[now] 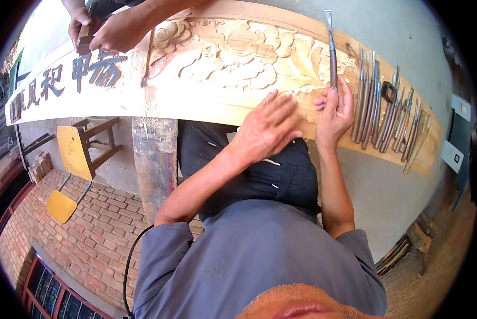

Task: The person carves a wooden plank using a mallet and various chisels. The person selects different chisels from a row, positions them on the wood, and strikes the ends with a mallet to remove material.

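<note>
A long pale wooden panel [206, 95] carved with flowers and leaves in relief lies across the bench in front of me. My left hand [270, 125] is open over the panel's near edge, fingers stretched toward the carving and nothing in them. In my right hand [335, 109] a wood chisel [332, 56] is gripped by its dark handle, its metal blade pointing away from me. Right of that hand several carving chisels [367, 101] lie side by side on the board, handles toward me.
At the far left a co-worker's hands [103, 32] hold a wooden tool [86, 33] over a board section with dark lettering [97, 69]. A small black object [388, 91] sits among the chisels. A yellow chair [74, 151] stands on the brick floor [103, 218].
</note>
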A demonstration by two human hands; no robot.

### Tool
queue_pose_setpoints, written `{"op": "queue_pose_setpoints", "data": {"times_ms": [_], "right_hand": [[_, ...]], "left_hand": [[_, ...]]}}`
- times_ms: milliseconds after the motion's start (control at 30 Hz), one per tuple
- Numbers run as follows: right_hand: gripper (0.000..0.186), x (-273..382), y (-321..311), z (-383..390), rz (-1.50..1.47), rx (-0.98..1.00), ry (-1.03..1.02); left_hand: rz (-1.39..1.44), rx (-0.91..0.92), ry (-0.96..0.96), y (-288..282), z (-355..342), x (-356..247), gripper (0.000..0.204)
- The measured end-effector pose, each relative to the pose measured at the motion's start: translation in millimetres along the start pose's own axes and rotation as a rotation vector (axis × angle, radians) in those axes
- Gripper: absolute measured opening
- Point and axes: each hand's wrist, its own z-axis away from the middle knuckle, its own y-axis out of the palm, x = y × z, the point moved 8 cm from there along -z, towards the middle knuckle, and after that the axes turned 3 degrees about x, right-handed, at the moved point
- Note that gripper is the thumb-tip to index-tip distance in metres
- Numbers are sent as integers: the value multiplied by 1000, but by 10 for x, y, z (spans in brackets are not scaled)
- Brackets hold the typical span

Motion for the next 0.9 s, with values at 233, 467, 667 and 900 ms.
{"op": "queue_pose_setpoints", "data": {"times_ms": [233,467,667,900], "right_hand": [[32,-64,-23,-11,-88,43,-14],[32,-35,-16,-2,-117,107,-18],[32,-140,-206,25,-325,70,62],[37,85,-1034,587,-384,104,174]], "left_hand": [[121,-187,-4,-101,399,-633,18],[-468,-408,-356,-524,15,239,60],[-77,13,163,197,159,-579,38],[39,-78,-72,182,443,-700,19]]}}
